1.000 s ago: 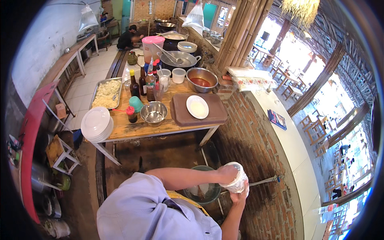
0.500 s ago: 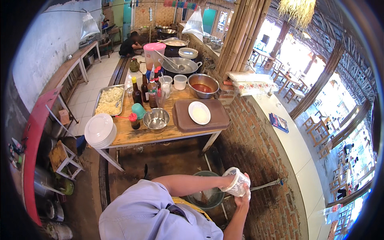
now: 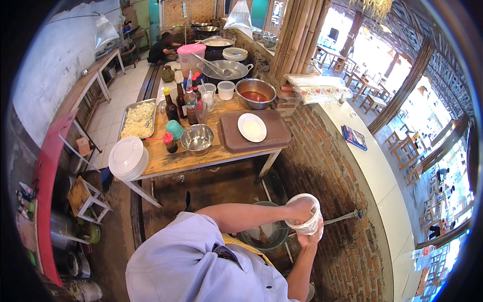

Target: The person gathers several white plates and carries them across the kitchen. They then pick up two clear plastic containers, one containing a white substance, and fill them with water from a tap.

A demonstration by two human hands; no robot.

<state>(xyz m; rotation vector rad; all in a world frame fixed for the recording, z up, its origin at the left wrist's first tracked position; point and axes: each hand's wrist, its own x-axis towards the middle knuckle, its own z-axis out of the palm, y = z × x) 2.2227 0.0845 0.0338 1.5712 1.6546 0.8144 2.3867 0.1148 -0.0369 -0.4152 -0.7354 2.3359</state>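
Observation:
Over the floor at the lower right, I hold a translucent white plastic tub (image 3: 315, 219) with its mouth turned upward. My right hand (image 3: 311, 237) grips the tub from below, fingers wrapped round its wall. Through the mouth reaches my left hand (image 3: 302, 208); its fingers are hidden inside. Just left of the tub and lower down is a dark green basin (image 3: 285, 234) with water and something pale in it, partly covered by my left forearm. A hose or pipe (image 3: 338, 218) runs from the brick wall behind my right hand.
Ahead stands a wooden table (image 3: 221, 111) bearing stacked plates (image 3: 128, 154), a steel bowl (image 3: 197, 139), several bottles, a brown tray (image 3: 232, 143) with a white plate, and a tray of chopped food (image 3: 138, 120). A brick wall (image 3: 327, 171) rises at right; a person (image 3: 162, 49) crouches far off.
The tub has risen slightly and turned so its mouth faces up more. My left hand now reaches down into it, and my right hand has shifted a little to the right.

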